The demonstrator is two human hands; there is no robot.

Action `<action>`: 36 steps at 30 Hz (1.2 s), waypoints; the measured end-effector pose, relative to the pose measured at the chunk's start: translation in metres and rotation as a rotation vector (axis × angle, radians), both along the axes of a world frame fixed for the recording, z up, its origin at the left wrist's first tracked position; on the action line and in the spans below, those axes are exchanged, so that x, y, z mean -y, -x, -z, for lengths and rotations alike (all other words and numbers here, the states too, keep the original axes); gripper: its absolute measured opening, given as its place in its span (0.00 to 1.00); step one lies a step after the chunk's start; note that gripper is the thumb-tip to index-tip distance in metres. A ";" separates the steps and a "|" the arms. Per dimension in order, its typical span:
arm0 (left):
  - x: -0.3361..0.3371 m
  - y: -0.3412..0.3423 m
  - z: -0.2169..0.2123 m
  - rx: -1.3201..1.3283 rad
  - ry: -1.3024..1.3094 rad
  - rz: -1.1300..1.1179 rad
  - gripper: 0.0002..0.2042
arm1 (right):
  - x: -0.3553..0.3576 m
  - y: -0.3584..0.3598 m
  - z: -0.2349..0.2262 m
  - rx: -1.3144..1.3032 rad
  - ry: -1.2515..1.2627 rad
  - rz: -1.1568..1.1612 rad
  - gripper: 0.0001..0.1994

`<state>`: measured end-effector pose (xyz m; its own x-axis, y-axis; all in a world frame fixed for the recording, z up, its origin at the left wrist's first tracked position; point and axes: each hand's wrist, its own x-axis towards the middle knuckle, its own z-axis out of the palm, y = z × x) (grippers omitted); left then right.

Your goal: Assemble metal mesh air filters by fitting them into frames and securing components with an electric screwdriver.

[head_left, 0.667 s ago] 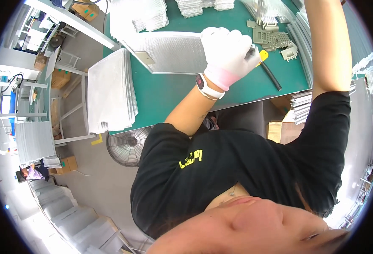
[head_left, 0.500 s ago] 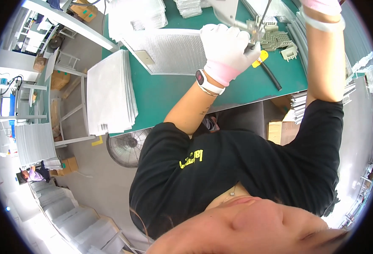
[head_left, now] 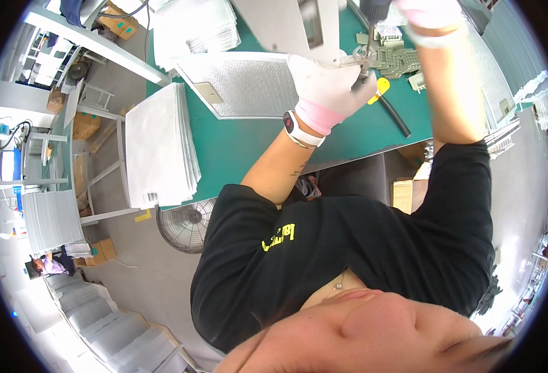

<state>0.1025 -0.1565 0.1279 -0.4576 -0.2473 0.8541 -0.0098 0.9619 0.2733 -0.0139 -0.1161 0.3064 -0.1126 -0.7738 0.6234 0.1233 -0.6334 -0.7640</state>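
Observation:
My left hand (head_left: 328,87), in a white glove with a pink cuff, is closed around the lower end of a light grey metal panel (head_left: 286,28) with a rectangular slot. A small metal fitting (head_left: 356,60) sits at that end, beside my fingers. The thin bit of a dark power screwdriver (head_left: 375,9) points down at the fitting; whether it touches, I cannot tell. My right hand (head_left: 432,13), also gloved, is beside the screwdriver's body and appears to grip it. The top edge cuts off part of its fingers, and it is slightly blurred.
A framed silver mesh panel (head_left: 249,84) lies on the green table (head_left: 237,149). Stacked white panels (head_left: 159,143) stand at its left edge. Right of my left hand are a black-handled tool with a yellow end (head_left: 393,115) and several greenish-grey brackets (head_left: 398,61). A floor fan (head_left: 190,224) stands below.
The slotted metal panel has swung lower into view. My right hand has moved left, and the screwdriver's body has come into view over the fitting. My left hand keeps its grip, barely shifted.

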 end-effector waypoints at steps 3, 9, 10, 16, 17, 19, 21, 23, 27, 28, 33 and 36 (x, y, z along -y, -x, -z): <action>0.001 0.001 0.003 -0.107 -0.037 0.083 0.05 | 0.001 -0.017 0.010 0.273 -0.178 0.169 0.12; 0.006 0.005 0.007 -0.265 0.191 0.120 0.05 | 0.018 0.005 0.034 0.283 -0.045 -0.179 0.10; 0.005 0.006 0.009 -0.266 0.194 0.123 0.05 | 0.030 0.003 0.042 0.423 0.026 0.042 0.09; 0.002 0.003 0.015 -0.097 -0.241 0.364 0.07 | 0.027 -0.010 0.037 0.545 -0.165 -0.329 0.14; 0.004 0.001 0.013 -0.058 -0.140 0.271 0.08 | 0.029 -0.008 0.037 0.544 -0.166 -0.329 0.14; 0.006 0.000 0.013 -0.019 -0.038 0.177 0.08 | 0.031 -0.009 0.035 0.434 -0.212 -0.436 0.18; 0.012 0.004 0.017 -0.118 0.093 0.176 0.08 | 0.033 -0.011 0.036 0.390 -0.205 -0.537 0.20; 0.006 -0.006 0.001 -0.076 0.082 0.169 0.08 | 0.036 -0.012 0.044 0.394 -0.187 -0.337 0.20; -0.010 -0.014 -0.026 -0.047 0.260 0.064 0.09 | 0.044 -0.002 0.052 0.364 -0.099 -0.570 0.16; -0.013 -0.016 -0.027 0.010 0.189 0.110 0.07 | 0.052 -0.001 0.059 0.483 -0.013 -0.444 0.13; -0.006 -0.027 -0.034 0.267 0.110 0.024 0.08 | 0.060 -0.022 0.049 0.567 0.124 -0.300 0.10; -0.001 -0.035 -0.042 0.453 0.031 -0.034 0.08 | 0.028 -0.029 0.048 0.535 0.165 -0.267 0.09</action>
<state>0.1376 -0.1559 0.1700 -0.7788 -0.2460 0.5769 -0.1535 0.9666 0.2050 0.0151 -0.1442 0.2588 -0.2584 -0.7166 0.6478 0.6324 -0.6324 -0.4473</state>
